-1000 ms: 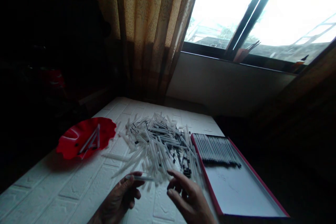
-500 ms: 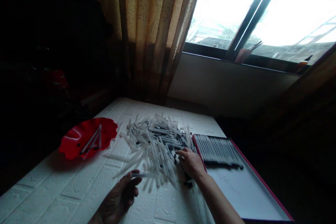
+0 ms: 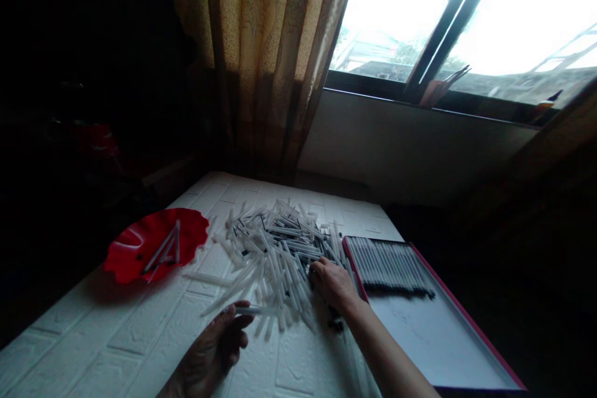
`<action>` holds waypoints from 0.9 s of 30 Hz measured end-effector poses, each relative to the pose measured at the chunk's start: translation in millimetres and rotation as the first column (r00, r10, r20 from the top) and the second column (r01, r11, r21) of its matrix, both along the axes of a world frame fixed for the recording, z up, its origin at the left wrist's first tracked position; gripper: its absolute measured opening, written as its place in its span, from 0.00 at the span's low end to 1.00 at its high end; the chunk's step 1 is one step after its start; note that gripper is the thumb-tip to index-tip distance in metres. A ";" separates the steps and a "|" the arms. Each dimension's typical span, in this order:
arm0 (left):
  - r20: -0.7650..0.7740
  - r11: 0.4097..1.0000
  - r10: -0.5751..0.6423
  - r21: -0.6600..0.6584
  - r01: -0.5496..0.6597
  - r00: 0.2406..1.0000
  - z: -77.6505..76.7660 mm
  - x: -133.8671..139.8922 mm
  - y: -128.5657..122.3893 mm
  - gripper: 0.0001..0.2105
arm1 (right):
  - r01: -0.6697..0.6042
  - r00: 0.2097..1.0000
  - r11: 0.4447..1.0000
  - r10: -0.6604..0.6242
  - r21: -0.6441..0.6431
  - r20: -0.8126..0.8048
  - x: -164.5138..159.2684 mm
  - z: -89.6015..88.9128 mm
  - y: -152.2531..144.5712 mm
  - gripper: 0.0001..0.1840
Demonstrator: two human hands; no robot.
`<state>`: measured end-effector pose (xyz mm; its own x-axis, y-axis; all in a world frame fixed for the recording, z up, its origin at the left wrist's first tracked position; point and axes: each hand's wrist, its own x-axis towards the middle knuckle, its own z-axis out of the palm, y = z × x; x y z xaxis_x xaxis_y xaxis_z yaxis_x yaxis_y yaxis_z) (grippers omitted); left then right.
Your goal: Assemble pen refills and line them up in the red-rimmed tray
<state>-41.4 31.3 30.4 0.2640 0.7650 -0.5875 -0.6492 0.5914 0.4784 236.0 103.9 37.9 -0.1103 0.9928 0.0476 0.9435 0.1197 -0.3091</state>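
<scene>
My left hand pinches a translucent pen barrel between thumb and forefinger, held level above the white table. My right hand reaches to the right side of a loose pile of clear pen barrels and dark refills. Its fingers are drawn together at the pile's edge; whatever they grip is hidden. Small black pen caps lie below that hand, partly covered by the wrist. Right of it, a red-rimmed shallow box holds a row of pens with black ends toward me.
A red wavy-edged bowl with several barrels in it stands on the left of the brick-patterned table. More long clear tubes lie beside my right forearm. A curtain and window are behind.
My right hand's fingers have drawn closer together at the pile's edge, the hand shifting slightly. My left hand keeps the pen barrel almost still.
</scene>
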 end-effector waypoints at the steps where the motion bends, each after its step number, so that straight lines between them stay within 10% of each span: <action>1: 0.002 1.000 -0.002 -0.005 0.002 1.000 0.0 -0.3 0.0 0.15 | 0.021 0.999 1.000 -0.021 0.021 -0.041 0.6 -1.1 -1.5 0.09; 9: -0.016 0.999 -0.013 0.047 0.014 1.000 -5.1 0.5 -0.1 0.15 | 0.138 0.840 0.990 -0.107 0.019 -0.532 -14.6 -13.3 -54.4 0.24; 13: -0.058 0.984 -0.042 0.171 0.052 0.997 -9.6 4.2 -1.8 0.19 | 0.128 0.359 0.977 -0.209 -0.174 -0.910 -44.1 -28.3 -88.9 0.28; 18: -0.134 0.946 -0.110 0.289 0.145 0.985 -16.9 8.8 -3.8 0.22 | 0.083 0.066 0.940 -0.335 -0.330 -0.940 -60.8 -40.5 -113.3 0.29; 27: -0.174 0.933 -0.138 0.307 0.187 0.975 -18.0 8.9 -5.0 0.21 | 0.140 0.012 0.958 -0.253 -0.249 -0.967 -61.8 -27.7 -119.0 0.20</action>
